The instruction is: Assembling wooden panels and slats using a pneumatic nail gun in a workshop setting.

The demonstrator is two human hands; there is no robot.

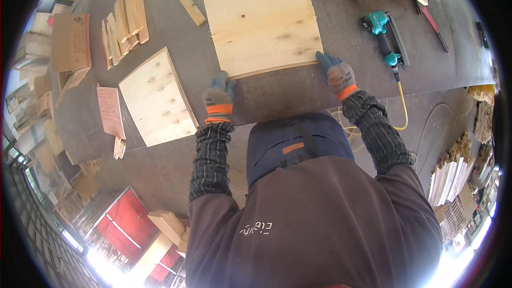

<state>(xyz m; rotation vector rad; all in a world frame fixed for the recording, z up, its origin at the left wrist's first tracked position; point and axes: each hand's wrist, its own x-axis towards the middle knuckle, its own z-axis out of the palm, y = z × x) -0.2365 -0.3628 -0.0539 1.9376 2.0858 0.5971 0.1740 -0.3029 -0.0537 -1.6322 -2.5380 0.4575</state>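
Both gloved hands are gripping the plywood panel [262, 21]: left hand [218, 98] fingers and right hand [338, 76] fingers pinching its near corners on the surface [277, 96].

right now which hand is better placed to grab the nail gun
Right. The right hand rests on the plywood panel's near right corner, and the teal nail gun lies just beyond it on the same side. The left hand is across the panel.

Bare bench [346, 16] separates plywood panel [262, 21] from nail gun [385, 37].
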